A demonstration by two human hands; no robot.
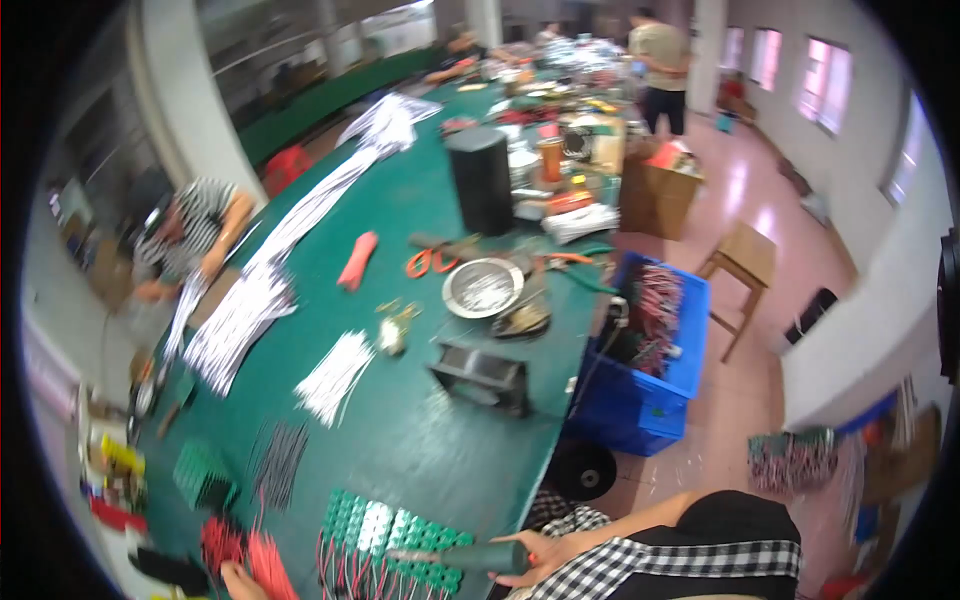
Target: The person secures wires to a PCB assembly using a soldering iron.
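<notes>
At the lower edge my right hand (545, 562) is closed around the dark green handle of a soldering iron (498, 556). Its metal shaft points left across a panel of small green circuit boards (385, 528) with red, black and white wires hanging from the near side. Only part of my left hand (242, 582) shows at the bottom, against a bundle of red wires (268, 560); its fingers are mostly cut off, so its grip is hidden. Just beyond that bundle lie dark wires (280, 462), with a stack of green boards (205, 473) to their left.
On the green table (420, 450) are a black frame-like stand (482, 378), a metal bowl (483, 288), white wire bundles (338, 378), orange-handled scissors (432, 263) and a black cylinder (480, 180). A blue crate (640, 400) stands right of it. Another person (195, 235) works at the left edge.
</notes>
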